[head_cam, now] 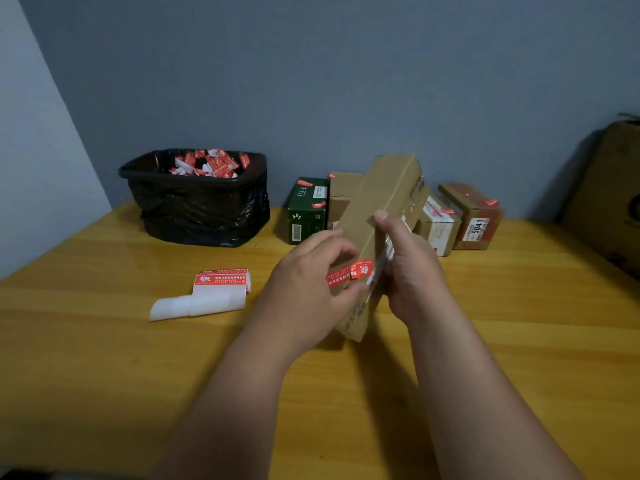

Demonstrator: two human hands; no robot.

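The left hand (311, 278) reaches forward with curled fingers and a pinching thumb. The right hand (412, 268) grips beside it, thumb pointing up.

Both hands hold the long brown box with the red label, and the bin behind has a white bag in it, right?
Not quite: the head view shows the bag in the bin is black, not white. The left hand and right hand do hold the long brown box with its red label.

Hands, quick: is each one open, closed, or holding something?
Left hand: pinches the red sticker on the cardboard box.
Right hand: grips the cardboard box.
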